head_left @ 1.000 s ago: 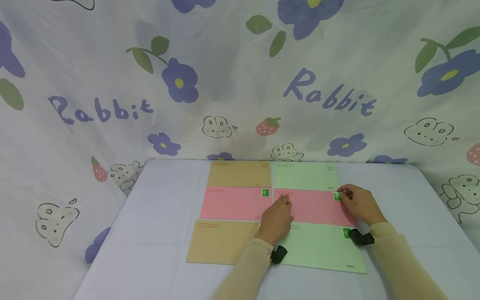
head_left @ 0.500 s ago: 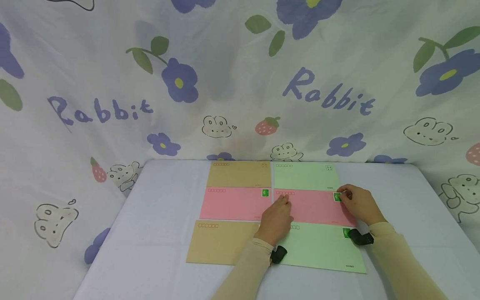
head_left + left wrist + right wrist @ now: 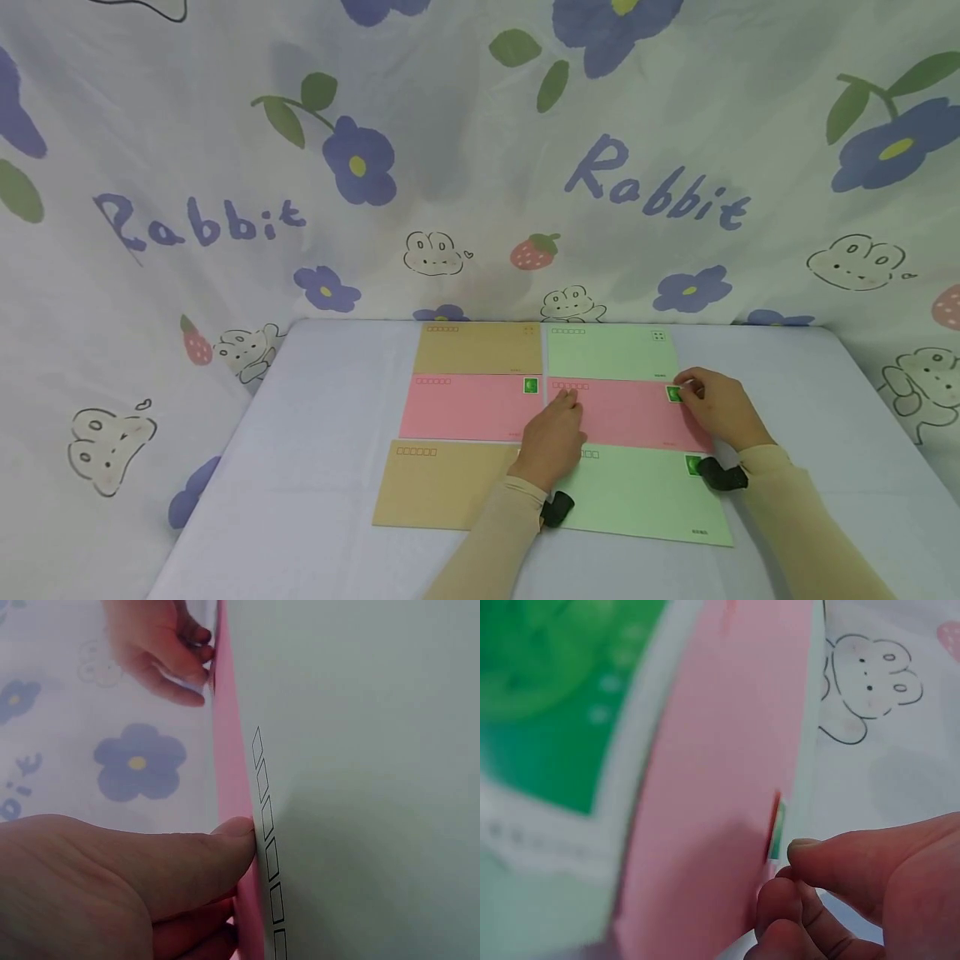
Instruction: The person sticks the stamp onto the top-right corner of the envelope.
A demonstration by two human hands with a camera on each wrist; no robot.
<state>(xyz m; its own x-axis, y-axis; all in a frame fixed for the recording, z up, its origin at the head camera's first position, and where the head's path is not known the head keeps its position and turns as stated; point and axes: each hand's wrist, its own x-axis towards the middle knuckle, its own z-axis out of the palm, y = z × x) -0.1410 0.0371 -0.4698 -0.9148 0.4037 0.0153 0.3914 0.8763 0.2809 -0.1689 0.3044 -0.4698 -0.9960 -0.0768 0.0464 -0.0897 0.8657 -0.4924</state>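
Observation:
In the head view my left hand (image 3: 551, 442) rests with outstretched fingers on the left part of the right-hand pink envelope (image 3: 622, 421). Its thumb lies by the near green envelope's (image 3: 375, 787) edge in the left wrist view. At the pink envelope's upper right corner, my right hand (image 3: 722, 408) pinches a small green postage stamp (image 3: 673, 394) between thumb and fingertips. The right wrist view has this stamp (image 3: 778, 834) edge-on, right at the fingertips. Another green stamp (image 3: 692, 465) lies on the corner of the near green envelope, partly covered by the black wrist camera.
Left of the hands lie a far brown envelope (image 3: 478, 350), a stamped pink envelope (image 3: 465, 410) and a near brown envelope (image 3: 442, 492). A far green envelope (image 3: 607, 357) lies at the back right. All rest on a white-covered table (image 3: 300, 467) before a patterned curtain (image 3: 465, 125).

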